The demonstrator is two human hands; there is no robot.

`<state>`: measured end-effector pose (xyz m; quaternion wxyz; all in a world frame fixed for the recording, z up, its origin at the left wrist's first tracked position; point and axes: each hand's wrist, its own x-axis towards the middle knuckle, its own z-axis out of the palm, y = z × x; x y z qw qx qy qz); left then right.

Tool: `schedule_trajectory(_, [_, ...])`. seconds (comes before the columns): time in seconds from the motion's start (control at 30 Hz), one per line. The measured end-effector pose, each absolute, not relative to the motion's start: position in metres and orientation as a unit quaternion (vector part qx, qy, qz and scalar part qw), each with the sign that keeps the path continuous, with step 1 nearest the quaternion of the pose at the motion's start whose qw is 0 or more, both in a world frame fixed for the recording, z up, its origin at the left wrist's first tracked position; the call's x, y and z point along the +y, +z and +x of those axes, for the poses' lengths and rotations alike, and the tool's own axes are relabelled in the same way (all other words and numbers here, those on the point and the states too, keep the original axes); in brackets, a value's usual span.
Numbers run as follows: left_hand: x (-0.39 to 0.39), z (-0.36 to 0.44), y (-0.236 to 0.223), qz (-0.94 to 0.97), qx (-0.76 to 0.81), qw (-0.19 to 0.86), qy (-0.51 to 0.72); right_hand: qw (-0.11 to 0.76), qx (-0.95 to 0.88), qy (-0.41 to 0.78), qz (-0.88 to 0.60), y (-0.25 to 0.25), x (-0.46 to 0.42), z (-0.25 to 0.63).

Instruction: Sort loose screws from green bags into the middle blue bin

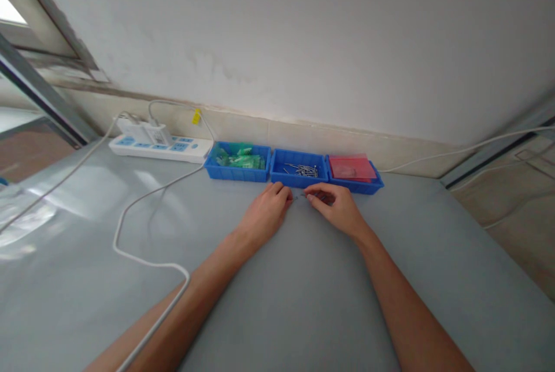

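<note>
My left hand (269, 204) rests just in front of the middle blue bin (299, 181), its fingers closed in a pinch at one end of a small thin metal piece (296, 197). Facing it, my right hand (336, 205) pinches another thin metal piece (302, 194) between thumb and index finger. The fingertips are a short gap apart, low over the grey table. Inside the middle bin lies a loose pile of silvery screws (306, 170). The pieces in my fingers look like these, but are too small to make out fully.
To the left, a blue bin (236, 174) holds green plastic bags (247, 161); to the right, another blue bin (358, 187) holds red plastic bags (352, 167). A white power strip (191, 155) with plugged chargers lies by the wall. Its white cable (151, 264) crosses over my left forearm.
</note>
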<state>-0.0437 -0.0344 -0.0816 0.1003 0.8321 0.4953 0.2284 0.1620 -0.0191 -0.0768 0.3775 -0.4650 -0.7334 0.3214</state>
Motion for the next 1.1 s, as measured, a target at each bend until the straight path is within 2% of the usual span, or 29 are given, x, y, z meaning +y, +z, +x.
schedule_trajectory(0.27, [-0.037,-0.042,-0.079,0.829,0.441,0.153,0.31,0.368,-0.679,0.489,-0.406,-0.071,-0.019,0.163])
schedule_trajectory(0.43, [-0.037,-0.042,-0.078,0.824,0.421,0.171,0.338,0.381,-0.643,0.542,-0.385,-0.069,-0.019,0.163])
schedule_trajectory(0.6, [-0.039,-0.04,-0.077,0.82,0.428,0.165,0.341,0.41,-0.631,0.533,-0.387,-0.069,-0.018,0.163])
schedule_trajectory(0.83, [-0.038,-0.041,-0.084,0.885,0.405,0.043,0.228,0.513,-0.594,0.458,-0.417,-0.069,-0.014,0.167])
schedule_trajectory(1.1, [-0.038,-0.041,-0.085,0.906,0.38,0.021,0.185,0.513,-0.62,0.413,-0.427,-0.071,-0.015,0.165])
